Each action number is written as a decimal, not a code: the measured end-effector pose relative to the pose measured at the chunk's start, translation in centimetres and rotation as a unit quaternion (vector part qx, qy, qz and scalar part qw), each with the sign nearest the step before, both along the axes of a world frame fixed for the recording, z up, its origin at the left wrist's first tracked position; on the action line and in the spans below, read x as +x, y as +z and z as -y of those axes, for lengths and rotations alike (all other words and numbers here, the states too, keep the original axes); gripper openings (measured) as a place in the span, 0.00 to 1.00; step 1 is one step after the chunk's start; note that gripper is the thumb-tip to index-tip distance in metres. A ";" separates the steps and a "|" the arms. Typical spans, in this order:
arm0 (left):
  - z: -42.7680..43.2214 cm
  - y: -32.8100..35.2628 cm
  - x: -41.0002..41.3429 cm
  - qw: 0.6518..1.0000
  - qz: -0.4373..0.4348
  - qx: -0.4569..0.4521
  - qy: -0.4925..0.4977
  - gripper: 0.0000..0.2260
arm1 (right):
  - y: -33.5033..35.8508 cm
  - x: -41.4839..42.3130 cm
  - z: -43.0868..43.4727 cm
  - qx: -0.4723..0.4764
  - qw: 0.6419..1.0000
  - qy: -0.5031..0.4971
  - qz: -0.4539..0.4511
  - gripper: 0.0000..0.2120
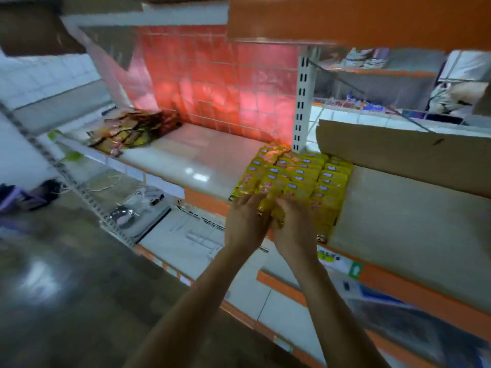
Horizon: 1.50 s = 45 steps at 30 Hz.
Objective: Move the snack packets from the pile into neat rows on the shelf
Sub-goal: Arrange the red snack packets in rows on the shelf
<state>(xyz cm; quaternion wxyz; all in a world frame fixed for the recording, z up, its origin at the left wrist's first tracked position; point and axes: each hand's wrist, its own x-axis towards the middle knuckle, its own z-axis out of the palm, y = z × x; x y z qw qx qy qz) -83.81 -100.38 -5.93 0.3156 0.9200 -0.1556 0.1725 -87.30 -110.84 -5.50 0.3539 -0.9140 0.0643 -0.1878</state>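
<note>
**Front packet (269, 211) gripped at the edge of the shelf (202, 166)**

Both hands are seen close together at the front of the shelf. The front packet (yellow, crinkled foil) is held between them. The fingers of the left hand (244, 225) are curled over its left side, and those of the right hand (293, 229) are closed round its right side. The packet is held touching the nearest line of the rows of yellow packets (300, 176). These rows are laid side by side on the right part of the shelf, just beside a sheet of cardboard (398, 152). The pile of loose packets (132, 128) is seen at the far left back of the same shelf, well apart from the rows (bare white shelf lies between), against a red tiled wall (218, 81). A white slotted upright (301, 102) is seen behind the rows.
</note>
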 end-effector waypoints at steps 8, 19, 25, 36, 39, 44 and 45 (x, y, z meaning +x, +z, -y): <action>-11.8 -0.4 3.1 0.996 0.014 -0.002 0.093 0.17 | 0.0 4.9 -11.0 -0.037 0.996 0.083 0.002 0.16; -25.5 -0.8 12.6 0.983 -0.026 0.010 0.181 0.18 | -1.4 16.7 -24.6 0.010 0.987 0.155 -0.025 0.15; -32.1 -0.1 21.3 0.973 -0.067 0.031 0.218 0.20 | -0.7 25.7 -31.1 0.018 0.982 0.179 -0.052 0.18; -41.6 0.4 31.9 0.955 -0.111 0.017 0.274 0.19 | -1.0 36.7 -39.7 0.025 0.980 0.174 -0.097 0.16; -44.1 0.7 35.2 0.959 -0.114 0.021 0.258 0.19 | -1.6 38.7 -41.9 0.016 0.982 0.152 -0.113 0.19; -47.6 1.1 39.8 0.968 -0.140 0.089 0.187 0.20 | -1.8 41.0 -44.8 -0.031 0.980 0.101 -0.169 0.27; -48.2 0.9 40.5 0.967 -0.152 0.105 0.174 0.20 | -1.8 41.2 -45.2 -0.041 0.978 0.091 -0.183 0.27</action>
